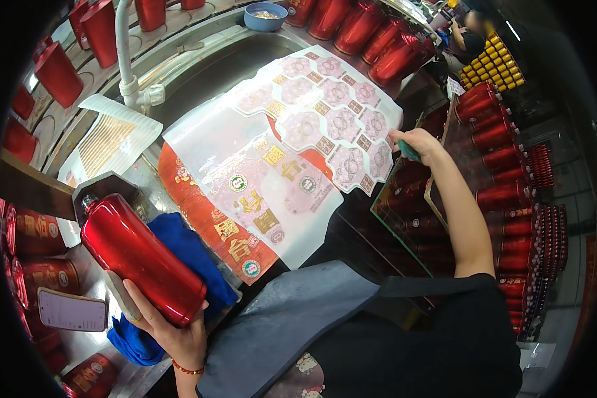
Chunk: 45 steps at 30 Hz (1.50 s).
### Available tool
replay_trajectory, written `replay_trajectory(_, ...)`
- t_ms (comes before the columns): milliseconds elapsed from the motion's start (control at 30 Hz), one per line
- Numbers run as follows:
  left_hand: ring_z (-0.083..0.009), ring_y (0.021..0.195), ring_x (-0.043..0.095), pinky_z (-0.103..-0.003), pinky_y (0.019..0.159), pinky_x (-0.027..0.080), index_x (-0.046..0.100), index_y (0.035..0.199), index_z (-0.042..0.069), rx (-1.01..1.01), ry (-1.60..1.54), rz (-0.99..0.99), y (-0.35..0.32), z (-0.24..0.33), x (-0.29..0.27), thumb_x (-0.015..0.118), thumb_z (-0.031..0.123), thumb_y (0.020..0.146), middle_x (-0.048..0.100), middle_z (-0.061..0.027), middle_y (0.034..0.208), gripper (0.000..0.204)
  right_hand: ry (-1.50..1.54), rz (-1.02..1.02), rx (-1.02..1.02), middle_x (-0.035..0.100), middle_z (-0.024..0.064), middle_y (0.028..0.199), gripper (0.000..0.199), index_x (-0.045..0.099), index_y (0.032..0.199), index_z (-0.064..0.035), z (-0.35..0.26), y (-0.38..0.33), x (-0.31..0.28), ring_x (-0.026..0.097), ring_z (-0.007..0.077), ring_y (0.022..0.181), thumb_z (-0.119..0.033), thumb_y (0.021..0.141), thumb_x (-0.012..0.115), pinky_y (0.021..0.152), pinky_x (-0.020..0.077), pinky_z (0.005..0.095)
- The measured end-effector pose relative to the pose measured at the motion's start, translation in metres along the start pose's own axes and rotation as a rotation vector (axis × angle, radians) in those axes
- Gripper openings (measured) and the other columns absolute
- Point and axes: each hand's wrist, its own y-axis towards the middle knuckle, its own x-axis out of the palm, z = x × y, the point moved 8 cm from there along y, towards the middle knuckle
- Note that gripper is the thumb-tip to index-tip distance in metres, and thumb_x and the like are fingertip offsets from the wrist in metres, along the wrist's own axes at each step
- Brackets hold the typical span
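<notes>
My left hand [179, 331]'s fingers curl, part-open, round the base of the glossy red bottle [142, 259], tilted over a blue cloth [179, 232] near the surface [123, 375]'s near edge; a slack hold could let it slip. My right hand [414, 144] pinches a flat green piece [408, 153] beside the decal sheet [305, 125]'s right edge, where a careless tug could crease it.

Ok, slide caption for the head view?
Left hand holds glossy red bottle; right hand grips flat green tool at edge of printed decal sheet.
</notes>
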Motion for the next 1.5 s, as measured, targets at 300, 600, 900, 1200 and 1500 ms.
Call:
replay_trajectory(300,-0.0457,0.151,0.023,-0.047,0.121,0.024,0.02,0.163,0.002,-0.01,0.015,-0.048,-0.001,-0.001,0.002,0.096,0.025,0.067,0.017,-0.0247,0.167,0.124,0.288,0.071,0.063,0.066,0.0015,0.066,0.032,0.069,0.073,-0.0099,0.016,-0.018,0.006,0.055,0.0099,0.049,-0.034,0.084,0.086,0.045,0.0387,0.027)
replay_trajectory(600,-0.0458,0.149,0.026,-0.049,0.12,0.028,0.025,0.161,0.002,0.043,0.003,-0.017,0.01,0.014,-0.003,0.097,0.023,0.063,0.019,-0.0267,0.166,0.123,-0.941,0.591,-0.558,0.075,0.0136,0.083,0.022,0.078,0.089,-0.0097,-0.122,-0.093,0.0,0.073,0.033,0.079,-0.031,0.085,0.077,0.07,0.0564,0.0426)
replay_trajectory(900,-0.0521,0.15,0.025,-0.051,0.121,0.028,0.012,0.161,-0.006,0.03,-0.372,-0.027,0.005,-0.006,0.0,0.088,0.018,0.076,0.018,-0.0351,0.164,0.117,-0.857,0.186,-1.357,0.071,0.0131,0.086,0.012,0.073,0.095,-0.0013,-0.257,-0.256,0.176,0.068,0.0283,0.07,-0.01,0.087,0.075,0.065,0.0528,0.0334)
replay_trajectory(1200,-0.0542,0.134,0.046,-0.051,0.109,0.043,0.006,0.158,-0.013,0.033,-0.233,0.006,0.018,0.011,-0.01,0.087,0.02,0.076,0.034,-0.0399,0.152,0.12,-1.051,-0.664,-1.82,0.063,0.0053,0.072,0.021,0.076,0.098,-0.0103,-0.287,-0.398,0.269,0.065,0.0243,0.064,-0.011,0.076,0.074,0.055,0.0502,0.0377)
replay_trajectory(1500,-0.0524,0.13,0.05,-0.048,0.105,0.047,0.008,0.158,-0.012,0.086,-0.218,0.036,0.022,0.013,-0.017,0.087,0.021,0.077,0.03,-0.0406,0.156,0.118,-0.98,-1.077,-1.903,0.069,0.0053,0.078,0.02,0.079,0.102,-0.0162,-0.304,-0.403,0.32,0.068,0.0255,0.068,-0.016,0.082,0.077,0.057,0.0519,0.0363)
